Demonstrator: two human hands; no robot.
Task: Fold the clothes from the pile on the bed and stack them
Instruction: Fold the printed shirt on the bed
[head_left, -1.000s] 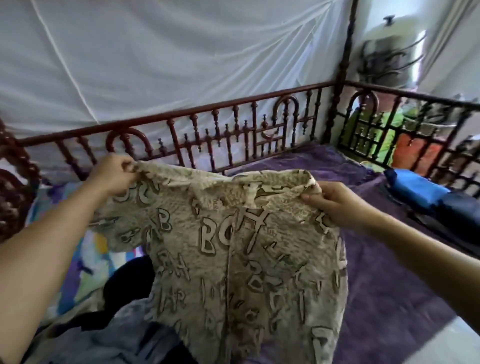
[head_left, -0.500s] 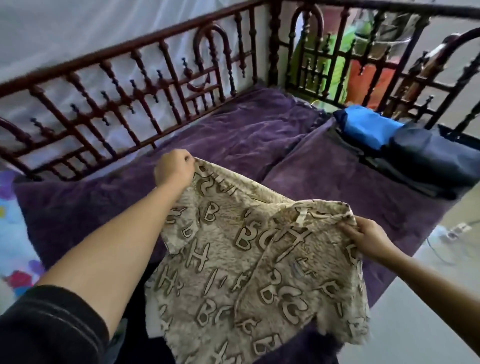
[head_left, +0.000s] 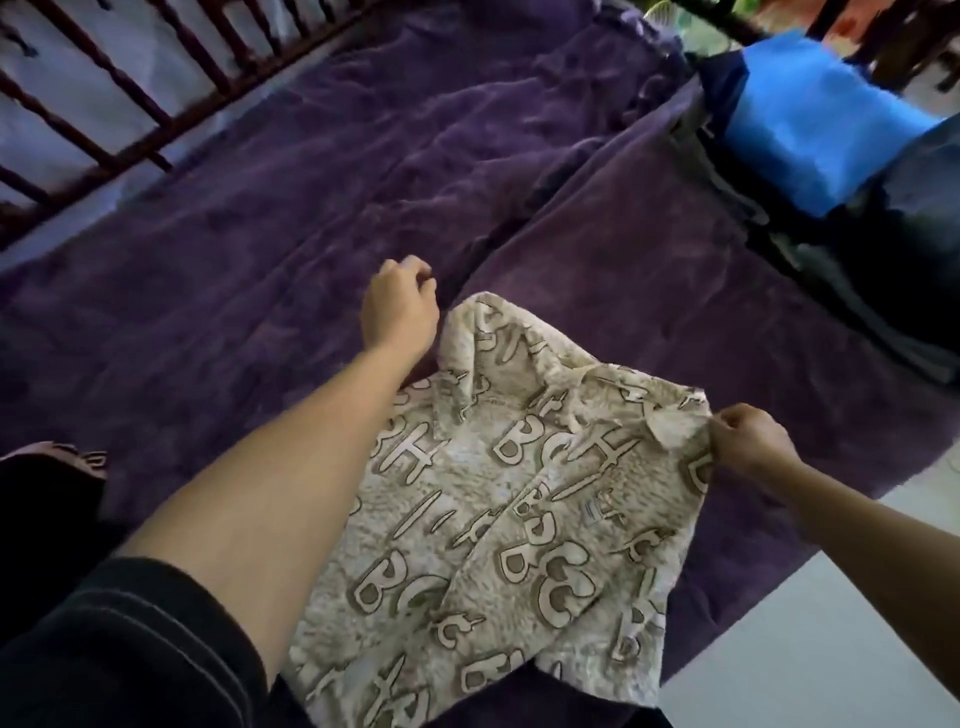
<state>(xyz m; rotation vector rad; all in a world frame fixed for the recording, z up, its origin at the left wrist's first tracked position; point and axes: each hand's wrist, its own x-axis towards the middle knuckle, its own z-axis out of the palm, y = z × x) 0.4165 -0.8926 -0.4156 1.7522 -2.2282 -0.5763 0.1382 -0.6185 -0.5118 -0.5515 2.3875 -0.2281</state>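
A beige shirt (head_left: 498, 519) printed with large letters lies spread on the bed (head_left: 218, 270), which is covered with a purple blanket (head_left: 649, 249). The shirt sits at the near side of the bed, its lower hem reaching the edge next to the pale floor (head_left: 841, 649), and its top end is bunched up and wrinkled.

The right hand (head_left: 748, 441) pinches the shirt's upper right corner between thumb and fingers (head_left: 719, 418), lifting that bit of cloth slightly off the blanket. The left hand (head_left: 400, 306) is just beside the shirt's upper left corner, with the forearm lying across the left part of the shirt. Its fingers (head_left: 418, 267) are curled over the blanket — I cannot tell whether they hold the shirt's edge or nothing at all. A black sleeve (head_left: 130, 649) covers the left upper arm.

At the far right of the bed, well apart from the shirt, is a stack of folded clothes (head_left: 810, 119) — a bright blue piece on top, darker ones (head_left: 914, 218) next to and under it. A dark wooden rail (head_left: 104, 93) runs along the far left side of the bed. At the left edge of the view lies a dark cloth (head_left: 47, 467), blurred.
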